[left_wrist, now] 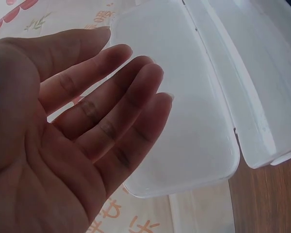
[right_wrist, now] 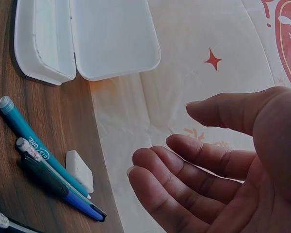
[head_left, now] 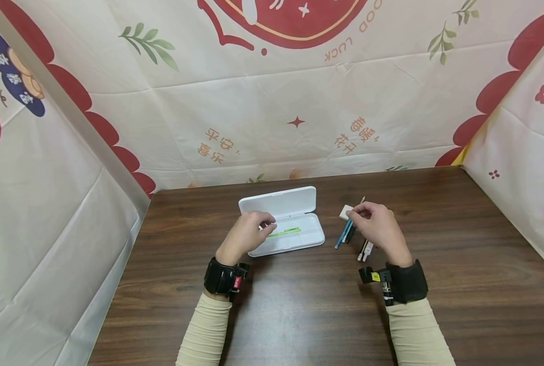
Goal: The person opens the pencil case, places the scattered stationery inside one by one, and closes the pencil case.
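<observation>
Near edge: two ribbed, cream sleeves, each ending in a black wristband, left (head_left: pixel 219 277) and right (head_left: pixel 408 282), over a dark wood-grain table (head_left: pixel 299 315).

Right hand (head_left: pixel 379 227): fingers loosely bent, thumb apart from them, nothing held. Key relation, as I judge it: the teal pen (head_left: pixel 343 233) lies below and to the left of this hand, its far end under the fingertips in the head view; the right wrist view shows a gap between fingers and pens. Its long axis slants from near-left to far-right. The right hand is clearly the nearer one.

Left hand (head_left: pixel 246 231): fingers relaxed and slightly curved, nothing in them; it hangs over the left part of the white case (head_left: pixel 290 247).

Pens: teal barrel smooth, round, lettered, with a translucent end; alongside, a slim clear-ended stick (right_wrist: pixel 26 144) and a black-and-blue pen (right_wrist: pixel 82 206), closely bunched. Further pale-ended sticks (head_left: pixel 363 251) sit nearer the person, partly under the hand. Case: smooth plastic, rounded corners, lid (head_left: pixel 278 203) raised on the far side; inside, a thin green strip (head_left: pixel 292 231) runs roughly lengthwise, its kind unclear. Eraser (head_left: pixel 345 212): white, matte block near the teal pen's far end.

Beyond: creased, pale printed cloth (head_left: pixel 263 91).
</observation>
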`<state>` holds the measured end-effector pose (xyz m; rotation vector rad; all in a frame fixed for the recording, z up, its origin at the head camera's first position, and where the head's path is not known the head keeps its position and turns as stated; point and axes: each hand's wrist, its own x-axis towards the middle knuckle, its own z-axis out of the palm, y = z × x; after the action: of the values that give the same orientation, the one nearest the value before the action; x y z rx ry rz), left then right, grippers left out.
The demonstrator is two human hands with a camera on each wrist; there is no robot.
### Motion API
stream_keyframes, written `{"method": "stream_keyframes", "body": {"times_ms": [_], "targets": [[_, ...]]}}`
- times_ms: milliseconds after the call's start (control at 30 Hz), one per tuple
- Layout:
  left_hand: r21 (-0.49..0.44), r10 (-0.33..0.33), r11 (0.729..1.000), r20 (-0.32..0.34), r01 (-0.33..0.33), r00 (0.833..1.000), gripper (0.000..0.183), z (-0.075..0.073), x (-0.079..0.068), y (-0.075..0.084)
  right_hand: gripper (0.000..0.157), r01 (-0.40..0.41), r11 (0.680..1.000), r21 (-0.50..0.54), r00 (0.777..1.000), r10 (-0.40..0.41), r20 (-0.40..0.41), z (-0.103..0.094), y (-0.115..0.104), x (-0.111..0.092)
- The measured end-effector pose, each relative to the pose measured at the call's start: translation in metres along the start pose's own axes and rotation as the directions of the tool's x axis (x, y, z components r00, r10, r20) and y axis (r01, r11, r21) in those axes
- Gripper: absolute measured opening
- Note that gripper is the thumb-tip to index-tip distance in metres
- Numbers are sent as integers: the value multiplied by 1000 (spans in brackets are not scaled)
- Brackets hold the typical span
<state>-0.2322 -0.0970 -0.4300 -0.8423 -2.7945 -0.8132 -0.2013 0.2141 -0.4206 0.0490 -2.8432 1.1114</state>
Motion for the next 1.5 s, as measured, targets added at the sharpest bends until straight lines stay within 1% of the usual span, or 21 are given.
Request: {"method": "stream_keyframes", "body": {"times_ms": [400,633,900,1367,1500], "targets": [[2,-4,1000,5,4,1000,12,0,-1,0,36,3,1000,2,1000,-3,9,0,0,2],[-5,5,1000,2,-5,1000,12,-2,-2,1,35,-20,1000,5,1000,20,24,-2,3,2],[-5,0,1000,4,0,1000,12,-2,-2,1,36,-27,999,-24,1000,27,14,-2,7,2],[-4,1,1000,10,-1,1000,13,-3,-2,2,37,-70,997,-35,997,71,19,-5,12,1],[-6,3,1000,9,-3,1000,13,-3,-2,2,40,-96,995,-30,995,97,28,-7,14,1]]}}
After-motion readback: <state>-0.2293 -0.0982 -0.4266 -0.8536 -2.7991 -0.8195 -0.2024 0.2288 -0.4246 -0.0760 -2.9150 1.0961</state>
